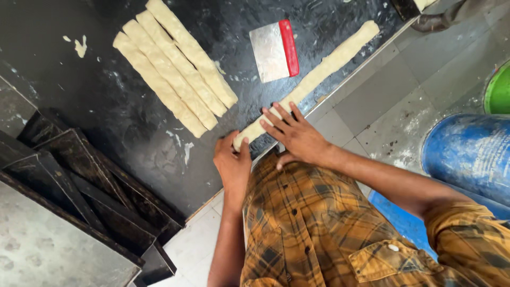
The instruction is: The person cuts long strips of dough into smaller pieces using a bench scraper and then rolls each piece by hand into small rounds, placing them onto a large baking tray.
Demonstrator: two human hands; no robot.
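A long rope of pale dough point(329, 61) lies along the near edge of a dark worktop point(122, 117). My left hand point(232, 162) grips its near end, fingers curled over the dough. My right hand point(294, 133) lies flat on the rope just beyond, fingers spread and palm pressing down. Three finished dough ropes point(175, 66) lie side by side further in on the worktop. A metal bench scraper with a red handle point(275, 50) rests between them and the rope under my hands.
Several dark baking trays point(85, 180) are stacked at the left. A blue drum point(470, 151) and a green tub point(499, 90) stand on the tiled floor at the right. Scraps of dough point(79, 47) dot the worktop.
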